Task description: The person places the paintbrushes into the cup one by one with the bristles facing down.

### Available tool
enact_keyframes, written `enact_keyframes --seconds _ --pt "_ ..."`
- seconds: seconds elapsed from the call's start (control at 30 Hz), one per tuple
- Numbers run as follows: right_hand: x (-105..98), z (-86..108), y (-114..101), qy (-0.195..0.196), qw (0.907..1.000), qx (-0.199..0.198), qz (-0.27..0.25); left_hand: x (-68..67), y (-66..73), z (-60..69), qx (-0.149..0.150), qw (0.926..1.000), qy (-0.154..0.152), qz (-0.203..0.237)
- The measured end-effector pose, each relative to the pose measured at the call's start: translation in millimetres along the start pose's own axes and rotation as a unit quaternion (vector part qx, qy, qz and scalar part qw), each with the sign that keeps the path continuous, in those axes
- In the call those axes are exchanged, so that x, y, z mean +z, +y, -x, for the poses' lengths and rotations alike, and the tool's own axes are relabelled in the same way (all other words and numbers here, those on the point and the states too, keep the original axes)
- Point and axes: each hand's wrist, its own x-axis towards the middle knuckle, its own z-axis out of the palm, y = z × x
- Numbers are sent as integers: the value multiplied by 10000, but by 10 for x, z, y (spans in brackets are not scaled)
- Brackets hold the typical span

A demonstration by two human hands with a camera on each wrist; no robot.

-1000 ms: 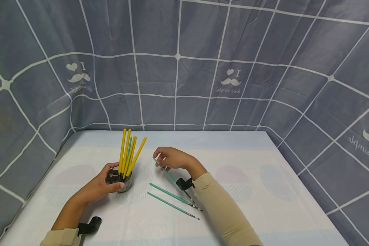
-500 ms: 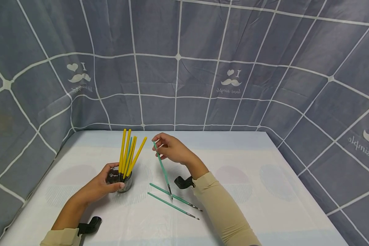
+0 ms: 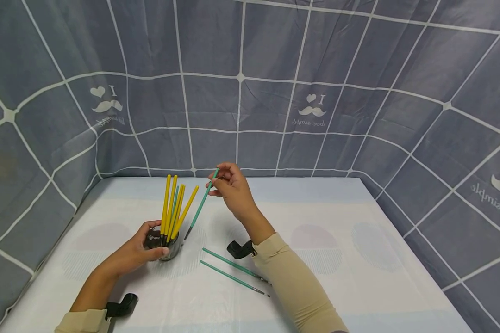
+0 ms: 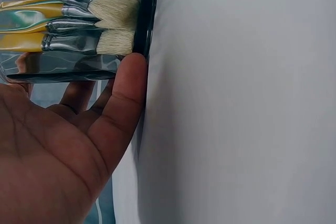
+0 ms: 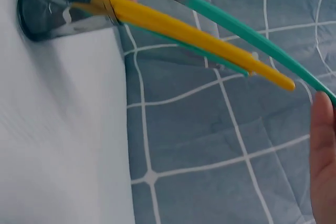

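A clear glass (image 3: 174, 248) stands at the left of the table, holding several yellow-handled paintbrushes (image 3: 165, 206) and a green-handled one. My left hand (image 3: 139, 249) grips the glass round its side; in the left wrist view its pale bristles (image 4: 118, 9) point down at the dark base. A green paintbrush (image 3: 201, 206) is pinched near its handle end by my right hand (image 3: 232, 187), tilted with its tip down beside the glass rim. In the right wrist view that green handle (image 5: 252, 39) runs from my fingertips (image 5: 321, 108) toward the glass.
Two more green paintbrushes (image 3: 229, 274) lie side by side on the white patterned tablecloth (image 3: 337, 286), in front of my right forearm. A grey checked curtain (image 3: 266, 106) hangs behind the table and at both sides.
My right hand has lifted the green paintbrush off the table and raised it, swinging its tip leftward to the glass. The left hand and the glass have stayed put.
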Motion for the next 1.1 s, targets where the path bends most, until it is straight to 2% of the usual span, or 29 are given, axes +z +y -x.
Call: enact_keyframes --seconds 0.2,0.4,0.57,0.77,0.93,1.1 --pt "141 20 94 476 9981 -337 -184 -1 -20 -6 39 10000 -16 1" --pt "341 102 241 718 9962 -464 180 4 -27 -5 48 10000 -6 -45" --pt "480 172 343 608 9949 -434 675 7 -20 -10 -41 10000 39 -72" --pt "542 229 404 115 9926 -373 1146 14 -9 -8 35 10000 34 36" --pt "478 240 410 -21 9902 -318 1358 12 -23 -13 146 9999 21 83" --pt "339 260 422 15 9910 46 1334 8 -19 -6 137 9999 -7 92"
